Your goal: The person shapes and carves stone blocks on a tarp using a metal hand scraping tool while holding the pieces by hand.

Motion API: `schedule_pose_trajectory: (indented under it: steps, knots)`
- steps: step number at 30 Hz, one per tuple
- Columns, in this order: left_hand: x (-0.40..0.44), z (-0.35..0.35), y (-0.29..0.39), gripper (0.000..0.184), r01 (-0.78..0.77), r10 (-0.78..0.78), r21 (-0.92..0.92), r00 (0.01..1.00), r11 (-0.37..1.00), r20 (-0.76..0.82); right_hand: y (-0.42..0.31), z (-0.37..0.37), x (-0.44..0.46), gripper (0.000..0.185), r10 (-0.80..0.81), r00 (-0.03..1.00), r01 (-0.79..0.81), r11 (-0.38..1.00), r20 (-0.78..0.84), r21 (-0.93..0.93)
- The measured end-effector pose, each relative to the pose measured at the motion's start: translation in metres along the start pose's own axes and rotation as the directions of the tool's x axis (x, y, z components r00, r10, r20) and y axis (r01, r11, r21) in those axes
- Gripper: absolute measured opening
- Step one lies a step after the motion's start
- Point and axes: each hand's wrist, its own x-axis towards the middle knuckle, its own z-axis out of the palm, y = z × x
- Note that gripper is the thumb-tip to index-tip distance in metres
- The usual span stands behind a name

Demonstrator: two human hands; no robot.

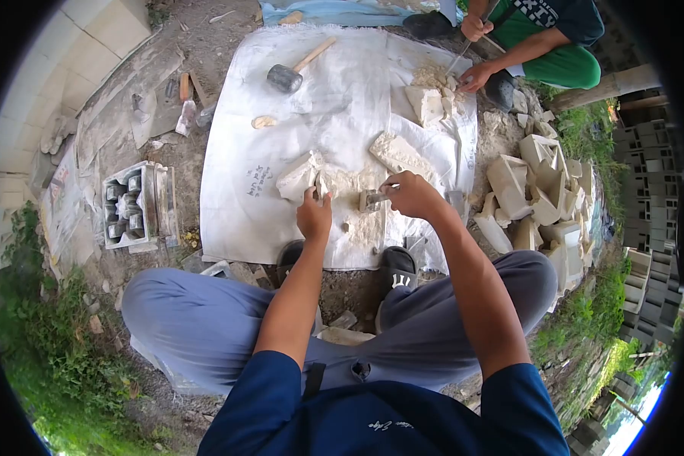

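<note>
My left hand [314, 215] is closed, with thumb and finger pinched on a small pale chunk of broken block [322, 183]. Just behind it on the white sheet [232, 220] lies a bigger block piece [297, 175]. My right hand [413, 194] is wrapped round a short tool with a squarish, dusty head [370, 200]; its exact kind is unclear. The head is close to the sheet, to the right of the chunk. Pale crumbs and dust spread between my hands. Beyond my right hand rests a flat block slab [400, 153].
A mallet [285, 77] with a wooden handle lies on the sheet's far part. At the upper right, another person's hands [475, 77] hold a rod near broken block [425, 105]. Broken blocks [539, 186] are piled at right; a metal mould [129, 205] stands at left.
</note>
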Motion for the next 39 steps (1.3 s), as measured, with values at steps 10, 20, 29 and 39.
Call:
schedule_pose_trajectory:
  steps: [10,20,29,39]
  knots:
    - [0.009,0.02,-0.015,0.03,-0.213,0.207,-0.069,0.974,0.975,-0.088,0.021,-0.006,0.011,0.029,0.024,1.0,-0.027,0.987,0.02,0.155]
    - [0.017,-0.01,-0.023,0.028,-0.164,0.198,-0.246,0.973,0.955,0.12,-0.006,0.008,-0.008,0.028,-0.042,0.891,0.084,0.994,-0.451,0.074]
    - [0.001,-0.008,-0.045,0.037,-0.24,0.28,-0.29,0.955,0.926,0.103,-0.005,0.085,0.031,0.048,0.049,0.837,0.391,0.641,-0.544,0.66]
    - [-0.002,-0.009,-0.038,0.034,-0.224,0.243,-0.168,0.964,0.96,0.104,-0.066,0.029,-0.008,0.056,-0.054,0.802,0.57,0.371,-0.595,0.733]
